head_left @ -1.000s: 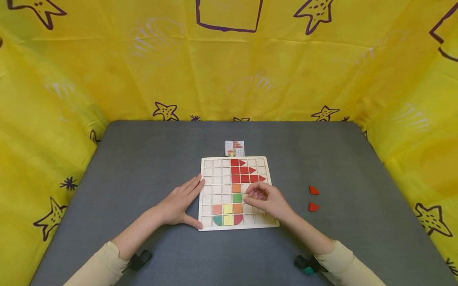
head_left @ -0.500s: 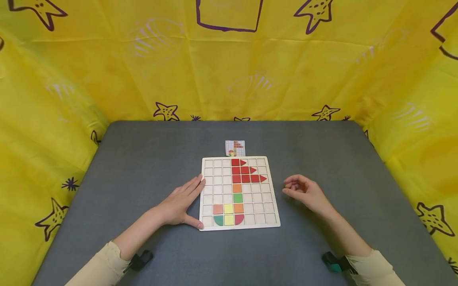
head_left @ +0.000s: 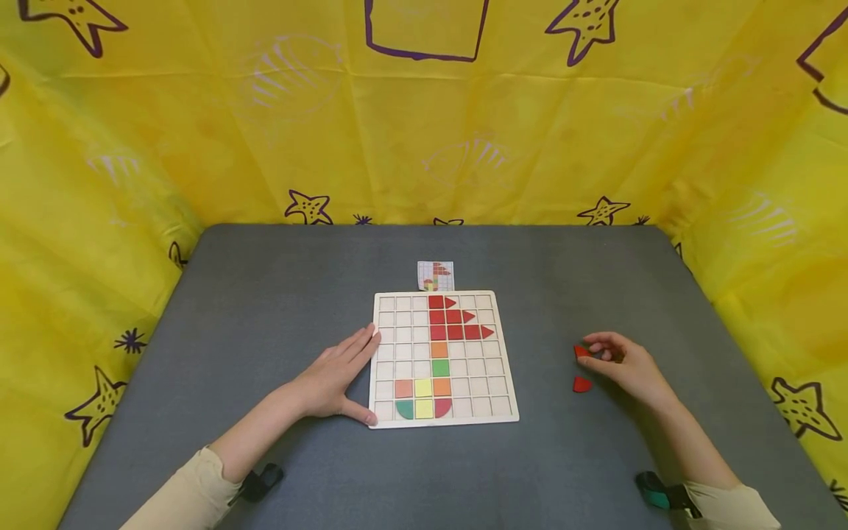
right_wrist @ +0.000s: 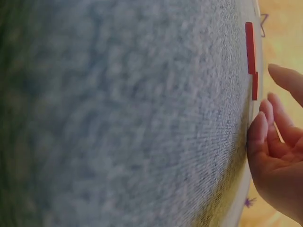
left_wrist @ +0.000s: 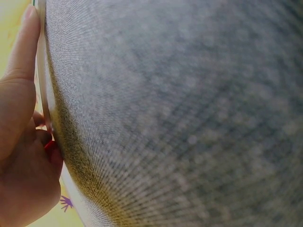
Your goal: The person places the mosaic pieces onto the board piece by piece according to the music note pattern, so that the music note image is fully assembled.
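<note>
A square wooden grid board [head_left: 477, 385] lies in the middle of the table. Its left edge is touched by my left hand [head_left: 329, 379], fingers extended and thumb near the lower corner. Red, orange, green and yellow tiles [head_left: 440, 366] fill some of its cells. To the right, my right hand [head_left: 626, 366] hovers at the upper red quarter-round tile [head_left: 579, 352] and partly covers it. A second red quarter-round tile [head_left: 582, 384] lies just below. From the right wrist, thumb and fingers appear apart, with the red tiles [right_wrist: 250, 47] on the table beyond.
A small printed pattern card [head_left: 436, 275] sits against the board's far edge. The grey table [head_left: 285, 280] is enclosed by yellow cloth [head_left: 411, 132] at the back and both sides.
My right hand has left the board and moved right, reaching the loose red tiles. The left hand stays at the board's left edge, and the tiles on the board look unchanged.
</note>
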`<move>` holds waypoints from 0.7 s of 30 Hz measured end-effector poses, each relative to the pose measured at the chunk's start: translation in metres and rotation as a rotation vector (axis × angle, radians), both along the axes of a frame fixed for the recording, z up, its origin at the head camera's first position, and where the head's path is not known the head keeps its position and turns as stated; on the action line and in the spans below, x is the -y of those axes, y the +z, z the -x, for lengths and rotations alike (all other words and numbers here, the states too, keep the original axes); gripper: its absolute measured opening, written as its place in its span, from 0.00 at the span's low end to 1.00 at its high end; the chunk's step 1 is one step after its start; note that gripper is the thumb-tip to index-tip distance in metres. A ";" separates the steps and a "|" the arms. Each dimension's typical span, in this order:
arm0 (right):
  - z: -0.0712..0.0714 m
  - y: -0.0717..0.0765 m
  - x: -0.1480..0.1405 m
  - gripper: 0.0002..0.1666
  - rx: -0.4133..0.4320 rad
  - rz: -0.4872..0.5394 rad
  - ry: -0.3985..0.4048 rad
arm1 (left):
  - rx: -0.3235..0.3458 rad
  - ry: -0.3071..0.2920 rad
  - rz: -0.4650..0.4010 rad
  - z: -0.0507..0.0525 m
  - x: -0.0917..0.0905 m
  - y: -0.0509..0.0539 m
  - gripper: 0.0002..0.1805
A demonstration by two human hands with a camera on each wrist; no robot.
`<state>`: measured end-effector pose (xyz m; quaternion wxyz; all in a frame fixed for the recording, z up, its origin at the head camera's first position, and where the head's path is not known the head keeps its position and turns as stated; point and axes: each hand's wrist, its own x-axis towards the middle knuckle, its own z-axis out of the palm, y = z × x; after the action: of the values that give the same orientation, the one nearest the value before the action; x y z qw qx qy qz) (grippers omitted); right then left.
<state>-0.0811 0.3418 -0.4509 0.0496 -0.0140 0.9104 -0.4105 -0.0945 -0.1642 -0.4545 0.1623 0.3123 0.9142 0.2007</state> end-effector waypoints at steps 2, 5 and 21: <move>0.000 -0.001 -0.003 0.25 0.014 -0.010 0.003 | 0.002 0.000 0.000 0.000 0.000 0.000 0.73; 0.000 -0.003 -0.005 0.27 0.048 -0.024 -0.004 | 0.005 0.002 0.004 0.000 0.000 -0.001 0.73; 0.004 -0.006 0.000 0.22 -0.038 -0.180 -0.034 | -0.007 0.001 0.000 0.000 -0.001 0.001 0.72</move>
<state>-0.0850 0.3419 -0.4565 0.0264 -0.0020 0.9445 -0.3274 -0.0943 -0.1628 -0.4540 0.1591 0.3128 0.9148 0.1999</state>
